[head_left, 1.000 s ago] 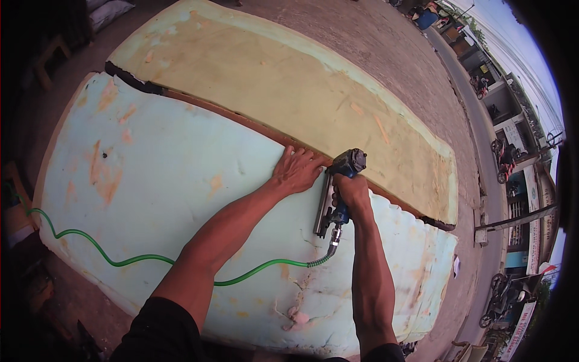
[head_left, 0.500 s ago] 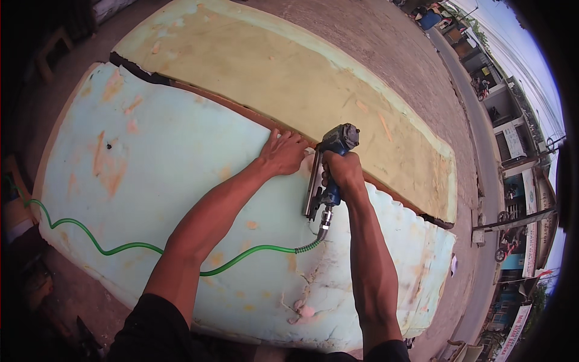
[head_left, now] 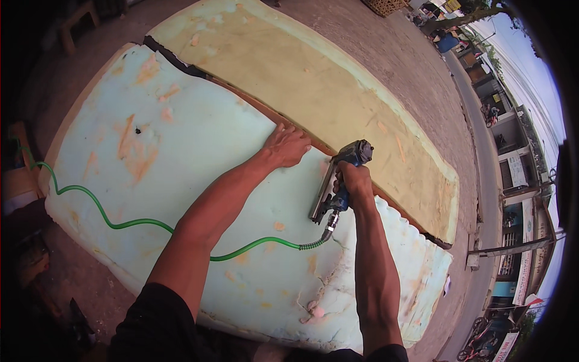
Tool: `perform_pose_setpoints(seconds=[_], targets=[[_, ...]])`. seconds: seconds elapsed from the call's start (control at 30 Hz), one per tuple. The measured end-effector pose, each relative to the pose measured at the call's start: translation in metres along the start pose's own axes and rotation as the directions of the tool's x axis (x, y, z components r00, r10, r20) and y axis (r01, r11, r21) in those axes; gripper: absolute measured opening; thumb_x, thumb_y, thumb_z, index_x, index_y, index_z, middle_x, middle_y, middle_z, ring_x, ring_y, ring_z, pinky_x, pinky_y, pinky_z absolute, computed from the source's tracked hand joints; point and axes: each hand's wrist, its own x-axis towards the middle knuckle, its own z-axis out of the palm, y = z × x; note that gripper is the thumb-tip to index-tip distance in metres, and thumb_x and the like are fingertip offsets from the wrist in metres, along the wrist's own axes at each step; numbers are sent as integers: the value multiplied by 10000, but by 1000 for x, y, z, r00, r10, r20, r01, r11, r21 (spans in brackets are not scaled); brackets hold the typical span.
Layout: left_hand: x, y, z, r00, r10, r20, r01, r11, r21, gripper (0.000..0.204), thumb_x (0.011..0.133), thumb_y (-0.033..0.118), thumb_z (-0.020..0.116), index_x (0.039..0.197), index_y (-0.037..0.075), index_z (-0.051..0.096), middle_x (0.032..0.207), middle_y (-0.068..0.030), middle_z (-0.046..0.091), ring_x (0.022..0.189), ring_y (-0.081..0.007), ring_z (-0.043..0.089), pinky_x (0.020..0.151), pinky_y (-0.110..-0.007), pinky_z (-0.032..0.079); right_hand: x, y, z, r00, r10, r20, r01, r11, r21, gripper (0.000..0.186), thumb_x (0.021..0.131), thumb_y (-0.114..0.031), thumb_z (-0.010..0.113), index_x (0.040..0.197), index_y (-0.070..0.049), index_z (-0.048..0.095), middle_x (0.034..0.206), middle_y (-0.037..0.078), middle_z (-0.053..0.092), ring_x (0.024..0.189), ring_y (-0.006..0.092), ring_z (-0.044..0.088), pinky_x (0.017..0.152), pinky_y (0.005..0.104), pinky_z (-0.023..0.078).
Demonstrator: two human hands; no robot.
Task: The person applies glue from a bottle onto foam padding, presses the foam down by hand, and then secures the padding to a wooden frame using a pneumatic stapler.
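My right hand (head_left: 354, 182) is wrapped round the grip of a blue and black pneumatic staple gun (head_left: 357, 153). Its nose sits at the seam, over the edge of the pale blue foam sheet (head_left: 199, 163). A green air hose (head_left: 265, 242) runs from the gun's metal coupling leftward across the foam and passes beneath my left forearm. To the left of the gun, my left hand (head_left: 286, 146) grips the foam's edge, fingers bent over it against a brown wooden strip (head_left: 259, 107). Beyond the strip lies a yellowish foam panel (head_left: 301, 84).
Rough paved ground (head_left: 386, 66) surrounds the foam-covered piece. A wooden stool (head_left: 78, 27) stands at far left, and a woven basket (head_left: 386, 6) at the far edge. Off to the right run a road (head_left: 476, 139), shopfronts and parked motorbikes (head_left: 479, 338).
The whole view has shifted and turned slightly. My left hand has slid left along the foam edge, widening its gap from the staple gun, which stays at the seam.
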Motion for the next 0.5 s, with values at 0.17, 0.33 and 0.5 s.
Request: perform_pose_setpoints(seconds=[0.17,0.33,0.5], targets=[[-6,-7,2,997,40,-70,-44,997,-63,294,1057,297,481,1214,130,666,1270,-129,625,1308,-326,515,1161,-557,308,13,-8,33,999,9,46,-6,999,-54,143,823,-112,634,760,4,578,647,67,549,495,201,551,470,351,482],[-8,-51,-41,998,57,-6,-56,992,117,364,1046,333,493,1288,107,645,1259,-138,631,1316,-305,515,1210,-541,242,12,0,28,995,89,33,-89,996,5,125,829,-96,625,780,6,573,656,74,539,492,209,550,468,350,478],[-41,-126,-32,876,102,-472,33,962,270,399,1059,373,439,1274,107,644,1249,-161,624,1294,-317,521,1198,-547,258,4,-23,67,998,8,67,-11,999,45,120,815,-82,629,786,20,573,653,97,538,475,230,547,447,383,471]])
